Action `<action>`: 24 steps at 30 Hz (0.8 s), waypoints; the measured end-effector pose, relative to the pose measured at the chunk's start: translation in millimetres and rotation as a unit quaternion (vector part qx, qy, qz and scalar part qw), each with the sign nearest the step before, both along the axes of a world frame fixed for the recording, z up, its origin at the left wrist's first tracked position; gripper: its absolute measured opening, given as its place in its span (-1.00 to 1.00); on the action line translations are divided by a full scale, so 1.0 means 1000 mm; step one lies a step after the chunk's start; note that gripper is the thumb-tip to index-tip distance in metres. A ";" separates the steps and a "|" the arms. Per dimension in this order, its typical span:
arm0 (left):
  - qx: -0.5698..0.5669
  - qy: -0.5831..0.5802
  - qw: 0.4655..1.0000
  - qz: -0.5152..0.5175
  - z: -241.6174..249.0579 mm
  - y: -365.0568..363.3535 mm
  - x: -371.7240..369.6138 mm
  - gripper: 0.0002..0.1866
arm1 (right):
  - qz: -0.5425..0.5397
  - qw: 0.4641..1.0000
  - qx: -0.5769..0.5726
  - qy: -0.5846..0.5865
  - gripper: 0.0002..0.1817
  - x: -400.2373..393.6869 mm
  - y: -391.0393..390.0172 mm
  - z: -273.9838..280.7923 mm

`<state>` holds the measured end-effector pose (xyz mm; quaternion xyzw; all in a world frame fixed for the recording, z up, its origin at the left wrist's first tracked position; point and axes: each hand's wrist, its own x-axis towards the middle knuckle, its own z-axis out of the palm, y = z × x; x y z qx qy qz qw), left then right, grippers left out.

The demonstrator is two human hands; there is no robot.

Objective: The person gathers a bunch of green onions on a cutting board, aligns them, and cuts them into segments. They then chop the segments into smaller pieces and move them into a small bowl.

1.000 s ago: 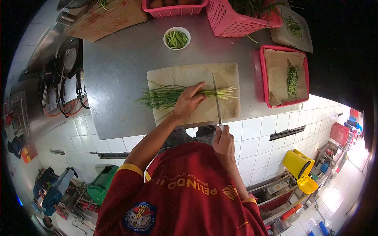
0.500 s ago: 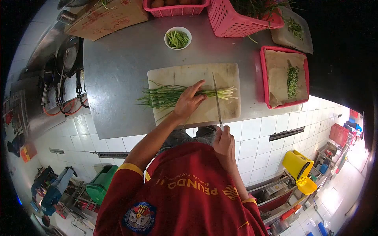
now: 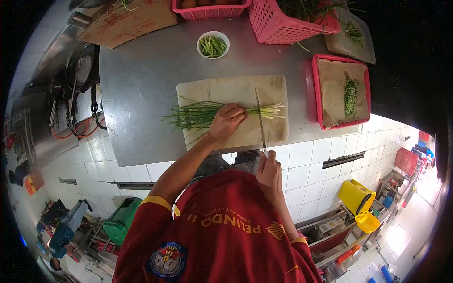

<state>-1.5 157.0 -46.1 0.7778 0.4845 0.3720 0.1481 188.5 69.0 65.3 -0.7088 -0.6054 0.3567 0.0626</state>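
My left hand (image 3: 228, 120) is closed around a bunch of spring onions (image 3: 193, 114), pressing it onto a pale cutting board (image 3: 236, 89). The green tops spread out to the left, and the white ends point right. In my right hand (image 3: 270, 174) is the handle of a long kitchen knife (image 3: 261, 125). Its blade lies across the bunch just right of my left fingers, tip pointing away from me. Beyond the board stands a white bowl (image 3: 213, 45) of cut green pieces.
A pink tray (image 3: 317, 94) lined with brown paper holds chopped greens at the right. Pink baskets (image 3: 271, 23) and a cardboard box (image 3: 132, 23) line the far side of the steel table (image 3: 141, 94). Another person (image 3: 63, 236) is at the lower left.
My left hand has drawn its raised, spread fingers in and closed them on the spring onions. The knife and my right hand have hardly moved.
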 end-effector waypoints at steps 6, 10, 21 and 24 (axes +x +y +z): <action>-0.012 -0.011 1.000 -0.010 0.000 0.002 -0.001 -0.83 | -0.006 1.000 -0.019 0.008 -0.73 -0.002 0.000 0.006; -0.006 -0.009 1.000 0.000 0.004 0.002 0.001 -0.85 | -0.007 1.000 -0.006 0.003 -0.72 -0.003 -0.004 0.006; -0.012 0.000 1.000 -0.003 0.005 0.002 0.000 -0.86 | -0.001 0.999 -0.036 -0.011 -0.71 -0.004 -0.002 0.007; -0.004 -0.004 1.000 0.000 0.005 0.002 0.001 -0.86 | -0.007 0.999 -0.043 -0.015 -0.71 -0.004 -0.001 0.007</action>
